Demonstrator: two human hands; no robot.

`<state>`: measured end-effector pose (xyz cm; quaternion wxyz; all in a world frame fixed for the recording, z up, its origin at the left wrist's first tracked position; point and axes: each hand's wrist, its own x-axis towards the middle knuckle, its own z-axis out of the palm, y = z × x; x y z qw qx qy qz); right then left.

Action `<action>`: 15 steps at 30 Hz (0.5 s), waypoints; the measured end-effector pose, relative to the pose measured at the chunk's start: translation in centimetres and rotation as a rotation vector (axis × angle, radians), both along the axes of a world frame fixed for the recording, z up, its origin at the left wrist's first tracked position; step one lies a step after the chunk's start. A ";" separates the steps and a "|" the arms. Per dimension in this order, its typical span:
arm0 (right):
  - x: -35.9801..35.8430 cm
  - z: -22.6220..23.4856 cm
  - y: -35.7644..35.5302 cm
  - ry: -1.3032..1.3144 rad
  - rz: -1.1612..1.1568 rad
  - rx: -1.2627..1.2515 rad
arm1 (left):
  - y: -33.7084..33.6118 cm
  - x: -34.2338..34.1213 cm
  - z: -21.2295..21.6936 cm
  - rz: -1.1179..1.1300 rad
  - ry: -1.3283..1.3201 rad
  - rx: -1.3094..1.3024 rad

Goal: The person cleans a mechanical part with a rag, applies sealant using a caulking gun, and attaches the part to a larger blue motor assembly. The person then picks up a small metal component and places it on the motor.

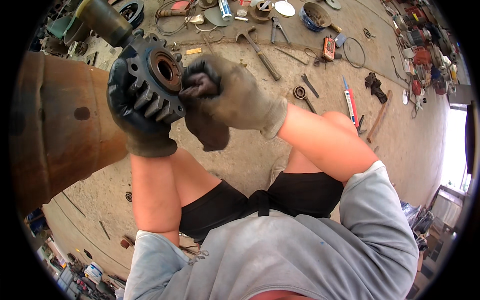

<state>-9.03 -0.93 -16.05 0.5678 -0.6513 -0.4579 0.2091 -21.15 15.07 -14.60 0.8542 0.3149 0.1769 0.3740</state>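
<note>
My left hand (121,102), in a dark-coated work glove, grips a dark toothed metal gear (161,102) from its left side. A rusty-brown ring (169,67) surrounds the gear's round centre hole. Beyond the gear, a thick, dull yellowish-grey cylinder (107,22) runs toward the upper left and looks joined to it. My right hand (242,92), in a stained grey glove, is closed round a bunched dark rag (209,132). Part of the rag touches or nearly touches the gear's right face, and its loose end hangs below. The left fingertips are hidden behind the gear.
A large rusty drum (75,125) stands close on the left. Across the concrete floor lie a hammer (259,52), pliers (279,31), a red-and-white sealant tube (351,105), a wooden stick (380,116) and a blue-rimmed pan (316,16). Piled machine parts (420,45) line the far right.
</note>
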 end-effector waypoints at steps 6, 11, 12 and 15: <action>1.5 1.4 -0.2 -0.228 0.059 -0.177 | -0.1 0.1 0.1 -0.040 -0.012 -0.043; 0.7 2.9 -0.4 -0.172 0.066 -0.107 | 0.0 0.0 -0.5 -0.290 -0.209 -0.049; 0.5 2.9 -0.4 -0.083 0.049 -0.081 | 0.3 -0.2 -0.8 -0.443 -0.311 -0.071; 0.0 2.4 -0.3 0.073 0.004 -0.016 | -0.3 -0.1 -1.2 -0.523 -0.266 -0.091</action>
